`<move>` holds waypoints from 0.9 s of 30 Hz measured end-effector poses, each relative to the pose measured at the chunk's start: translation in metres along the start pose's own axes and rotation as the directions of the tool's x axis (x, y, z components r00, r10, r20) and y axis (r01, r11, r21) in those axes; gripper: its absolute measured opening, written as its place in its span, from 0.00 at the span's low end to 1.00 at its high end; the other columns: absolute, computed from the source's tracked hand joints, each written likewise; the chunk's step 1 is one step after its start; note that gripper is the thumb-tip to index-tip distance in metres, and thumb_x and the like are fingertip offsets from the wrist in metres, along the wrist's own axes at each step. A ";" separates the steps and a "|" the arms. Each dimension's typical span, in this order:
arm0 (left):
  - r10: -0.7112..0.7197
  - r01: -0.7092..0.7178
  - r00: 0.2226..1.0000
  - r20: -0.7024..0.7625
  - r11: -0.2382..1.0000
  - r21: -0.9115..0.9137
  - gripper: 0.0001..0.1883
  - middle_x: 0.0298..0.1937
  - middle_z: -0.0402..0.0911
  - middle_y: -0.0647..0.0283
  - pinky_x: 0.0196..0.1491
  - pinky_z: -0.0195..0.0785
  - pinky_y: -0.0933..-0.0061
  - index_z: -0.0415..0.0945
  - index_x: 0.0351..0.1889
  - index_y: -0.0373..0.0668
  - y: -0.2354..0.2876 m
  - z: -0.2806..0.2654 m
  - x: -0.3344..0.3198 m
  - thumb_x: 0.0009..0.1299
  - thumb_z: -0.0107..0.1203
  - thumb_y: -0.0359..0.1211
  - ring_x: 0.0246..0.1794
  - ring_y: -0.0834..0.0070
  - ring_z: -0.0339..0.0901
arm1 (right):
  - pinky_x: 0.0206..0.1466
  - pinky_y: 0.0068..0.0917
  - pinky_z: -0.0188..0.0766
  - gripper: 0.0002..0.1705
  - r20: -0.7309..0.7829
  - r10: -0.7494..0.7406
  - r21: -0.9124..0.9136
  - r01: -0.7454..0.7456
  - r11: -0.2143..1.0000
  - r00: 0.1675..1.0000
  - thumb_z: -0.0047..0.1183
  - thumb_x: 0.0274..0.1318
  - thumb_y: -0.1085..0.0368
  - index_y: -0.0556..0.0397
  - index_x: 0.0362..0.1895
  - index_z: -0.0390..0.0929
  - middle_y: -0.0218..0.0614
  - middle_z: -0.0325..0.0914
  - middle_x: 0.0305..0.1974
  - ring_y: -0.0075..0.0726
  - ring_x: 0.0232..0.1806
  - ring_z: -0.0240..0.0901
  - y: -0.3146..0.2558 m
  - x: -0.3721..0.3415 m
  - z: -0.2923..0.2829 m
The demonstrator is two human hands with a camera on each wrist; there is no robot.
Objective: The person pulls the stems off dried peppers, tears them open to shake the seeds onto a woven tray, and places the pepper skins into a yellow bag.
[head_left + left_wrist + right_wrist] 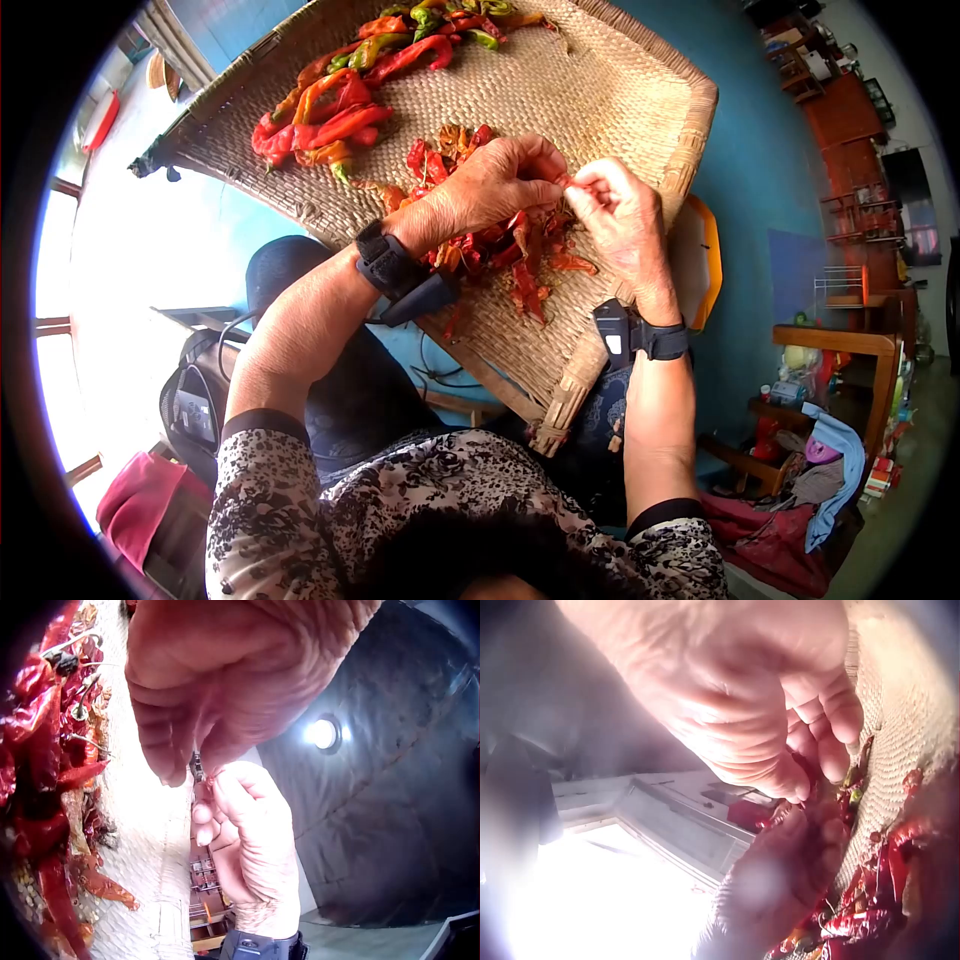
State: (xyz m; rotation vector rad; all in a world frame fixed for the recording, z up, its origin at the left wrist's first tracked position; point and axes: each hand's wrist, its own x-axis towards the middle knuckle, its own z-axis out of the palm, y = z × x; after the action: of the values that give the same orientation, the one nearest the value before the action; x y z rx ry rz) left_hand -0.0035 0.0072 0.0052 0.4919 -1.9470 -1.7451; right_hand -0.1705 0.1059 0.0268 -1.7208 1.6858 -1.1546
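Both hands meet over a woven basket tray [640,110]. My left hand [485,190] pinches a dried red chili pepper [781,813] between thumb and fingers, mostly hidden by them. The right hand [625,225] pinches the same pepper from the other side, its thumb and fingertips right at the left ones. In the left wrist view a small dark bit shows between the left fingertips. Beneath the hands lies a heap of wrinkled dried red chilies [525,265], some with stems still on, and loose pale seeds [28,896] show among them.
Fresher red, orange and green peppers [345,125] lie along the tray's far left side. A yellow-rimmed container [708,262] stands by the tray's right edge. To the right is a wooden chair [840,342] with clothes on it; a dark bag [190,400] sits at left.
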 end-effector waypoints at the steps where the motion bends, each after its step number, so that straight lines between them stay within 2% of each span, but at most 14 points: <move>1: 0.039 -0.038 0.999 -0.013 0.997 0.071 0.09 0.32 0.79 0.65 0.37 0.73 0.77 0.73 0.43 0.35 0.001 -0.001 -0.001 0.67 0.56 0.26 0.34 0.81 0.77 | 0.33 0.24 0.73 0.06 -0.062 -0.026 -0.078 0.021 0.997 0.998 0.58 0.55 0.71 0.56 0.34 0.74 0.33 0.78 0.26 0.24 0.29 0.75 -0.002 0.001 -0.005; 3: 0.043 -0.035 0.998 -0.038 0.979 0.199 0.10 0.32 0.79 0.63 0.39 0.73 0.72 0.74 0.42 0.37 -0.002 0.000 -0.005 0.64 0.58 0.28 0.35 0.74 0.79 | 0.32 0.23 0.72 0.05 -0.212 -0.065 -0.153 0.032 0.988 0.975 0.57 0.55 0.71 0.55 0.35 0.74 0.32 0.78 0.27 0.22 0.28 0.74 0.009 0.000 -0.019; 5: 0.267 -0.293 0.956 0.124 0.822 0.488 0.09 0.34 0.80 0.58 0.39 0.73 0.69 0.75 0.40 0.39 -0.016 0.002 -0.006 0.63 0.57 0.28 0.35 0.65 0.80 | 0.31 0.23 0.71 0.04 -0.401 -0.061 -0.156 -0.003 0.988 0.914 0.57 0.55 0.71 0.55 0.34 0.74 0.32 0.78 0.25 0.21 0.26 0.73 0.023 -0.002 -0.043; 6: 0.091 -0.191 0.972 0.215 0.838 0.511 0.11 0.37 0.77 0.62 0.46 0.71 0.68 0.76 0.43 0.44 -0.013 0.003 -0.008 0.62 0.56 0.28 0.41 0.66 0.75 | 0.31 0.25 0.71 0.04 -0.475 -0.087 -0.272 -0.052 0.961 0.876 0.56 0.55 0.70 0.55 0.34 0.75 0.33 0.78 0.24 0.24 0.25 0.73 0.033 -0.008 -0.058; 7: 0.095 -0.194 0.972 0.214 0.839 0.509 0.11 0.37 0.77 0.62 0.46 0.71 0.68 0.76 0.43 0.44 -0.014 0.004 -0.011 0.62 0.56 0.28 0.41 0.66 0.75 | 0.31 0.27 0.70 0.04 -0.541 -0.125 -0.378 -0.108 0.919 0.831 0.56 0.55 0.69 0.54 0.33 0.75 0.33 0.78 0.23 0.26 0.24 0.73 0.038 -0.012 -0.071; 11: 0.176 -0.434 0.884 0.432 0.650 0.624 0.08 0.35 0.75 0.63 0.47 0.71 0.66 0.78 0.36 0.44 -0.031 0.009 -0.019 0.60 0.52 0.24 0.46 0.64 0.72 | 0.36 0.39 0.71 0.05 -0.644 -0.011 -0.572 -0.471 0.671 0.765 0.56 0.54 0.65 0.52 0.33 0.76 0.40 0.78 0.27 0.49 0.29 0.75 0.035 -0.034 -0.099; 13: 0.285 -0.483 0.875 0.392 0.449 0.752 0.07 0.34 0.75 0.63 0.47 0.71 0.66 0.78 0.34 0.43 -0.032 0.012 -0.023 0.60 0.52 0.24 0.49 0.65 0.71 | 0.40 0.41 0.71 0.06 -0.511 -0.256 -0.828 -0.390 0.404 0.820 0.57 0.53 0.65 0.52 0.34 0.76 0.45 0.76 0.32 0.53 0.36 0.74 0.041 -0.039 -0.098; 15: 0.235 -0.450 0.893 0.384 0.467 0.761 0.07 0.35 0.75 0.62 0.46 0.71 0.65 0.77 0.34 0.43 -0.035 0.014 -0.020 0.60 0.52 0.24 0.47 0.64 0.72 | 0.41 0.42 0.70 0.08 -0.437 -0.218 -0.706 -0.183 0.684 0.873 0.58 0.51 0.66 0.51 0.37 0.76 0.45 0.74 0.33 0.53 0.38 0.73 0.048 -0.031 -0.089; 18: 0.137 -0.364 0.928 0.348 0.539 0.759 0.05 0.35 0.76 0.59 0.45 0.72 0.63 0.76 0.34 0.41 -0.026 0.011 -0.014 0.60 0.52 0.24 0.44 0.61 0.74 | 0.32 0.30 0.72 0.10 -0.091 -0.099 -0.443 0.048 0.895 0.991 0.57 0.49 0.75 0.55 0.38 0.75 0.43 0.76 0.33 0.41 0.29 0.78 0.029 -0.019 -0.046; 19: 0.093 -0.311 0.943 0.320 0.594 0.742 0.04 0.35 0.76 0.58 0.45 0.72 0.62 0.76 0.33 0.40 -0.023 0.009 -0.011 0.61 0.52 0.24 0.42 0.60 0.76 | 0.38 0.33 0.74 0.12 0.045 0.081 -0.355 -0.060 0.933 0.996 0.56 0.50 0.75 0.56 0.41 0.75 0.45 0.76 0.37 0.45 0.35 0.78 0.014 -0.016 -0.033; 20: 0.093 -0.310 0.943 0.320 0.593 0.743 0.04 0.35 0.76 0.58 0.45 0.72 0.62 0.76 0.33 0.40 -0.024 0.006 -0.008 0.61 0.52 0.24 0.42 0.60 0.76 | 0.42 0.36 0.73 0.13 0.136 0.067 -0.377 -0.010 0.926 0.988 0.56 0.49 0.75 0.55 0.42 0.75 0.46 0.76 0.39 0.48 0.39 0.77 0.013 -0.013 -0.024; 22: 0.374 -0.387 0.912 0.171 0.640 0.664 0.03 0.33 0.78 0.55 0.41 0.73 0.63 0.75 0.33 0.38 -0.024 0.000 -0.004 0.62 0.54 0.24 0.37 0.59 0.78 | 0.46 0.38 0.73 0.14 0.232 0.052 -0.390 0.044 0.920 0.971 0.56 0.49 0.75 0.55 0.43 0.76 0.48 0.76 0.42 0.52 0.42 0.76 0.016 -0.006 -0.015; 25: 0.270 -0.232 0.963 0.025 0.773 0.590 0.03 0.31 0.79 0.54 0.38 0.73 0.66 0.76 0.34 0.37 -0.010 -0.007 -0.004 0.63 0.55 0.24 0.37 0.61 0.80 | 0.47 0.37 0.72 0.16 0.338 0.093 -0.560 0.121 0.820 0.936 0.54 0.50 0.74 0.54 0.46 0.75 0.45 0.76 0.43 0.50 0.43 0.75 0.036 -0.002 -0.003; 27: 0.306 -0.241 0.952 -0.019 0.784 0.573 0.03 0.31 0.79 0.54 0.36 0.73 0.66 0.76 0.35 0.37 -0.002 -0.010 -0.006 0.64 0.55 0.25 0.34 0.61 0.81 | 0.49 0.41 0.70 0.15 0.345 -0.085 -0.552 0.275 0.787 0.935 0.56 0.48 0.73 0.54 0.43 0.74 0.46 0.75 0.41 0.55 0.43 0.72 0.049 -0.001 0.005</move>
State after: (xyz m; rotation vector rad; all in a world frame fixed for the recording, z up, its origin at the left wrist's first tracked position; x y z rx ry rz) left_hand 0.0074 0.0023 0.0036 0.4555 -2.3081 -0.9177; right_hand -0.1945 0.0992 -0.0160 -2.3408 1.8227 -0.3825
